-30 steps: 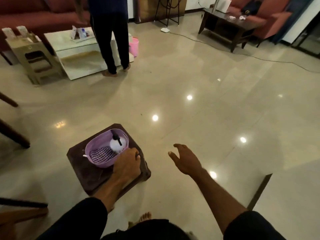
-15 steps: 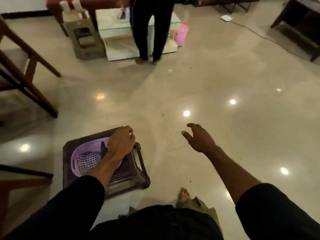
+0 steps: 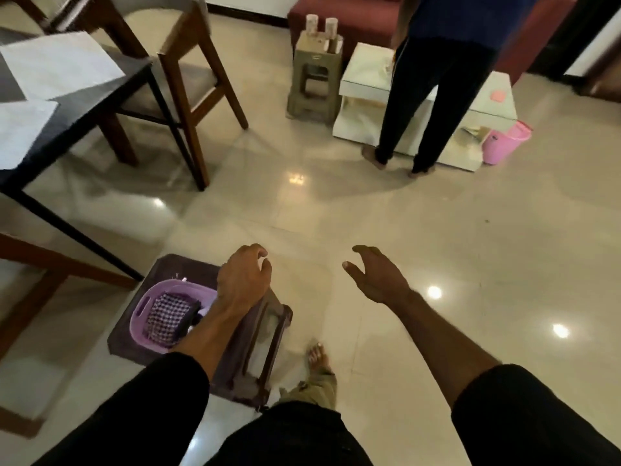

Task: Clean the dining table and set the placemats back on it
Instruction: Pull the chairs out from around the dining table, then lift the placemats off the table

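The dark dining table (image 3: 84,105) stands at the upper left with two white placemats (image 3: 57,65) on it. On the floor below it is a brown plastic stool (image 3: 181,267) carrying a purple basket (image 3: 144,304) with a checked cloth (image 3: 166,317) inside. A dark bottle part (image 3: 191,317) shows beside the cloth, mostly hidden by my forearm. My left hand (image 3: 243,280) hovers over the stool's far right corner, fingers loosely curled, nothing seen in them. My right hand (image 3: 376,277) is spread open over bare floor to the right.
Wooden chairs stand behind the table (image 3: 188,79) and at the left edge (image 3: 50,264). Another person (image 3: 437,89) stands at a white coffee table (image 3: 366,68), with an olive stool (image 3: 316,82) on its left and a pink bucket (image 3: 505,142) on its right. My bare foot (image 3: 317,358) is by the brown stool.
The view swung left, bringing the dining table and placemats into sight. My left hand went from the stool's near edge to above its far corner. The right hand stayed open.
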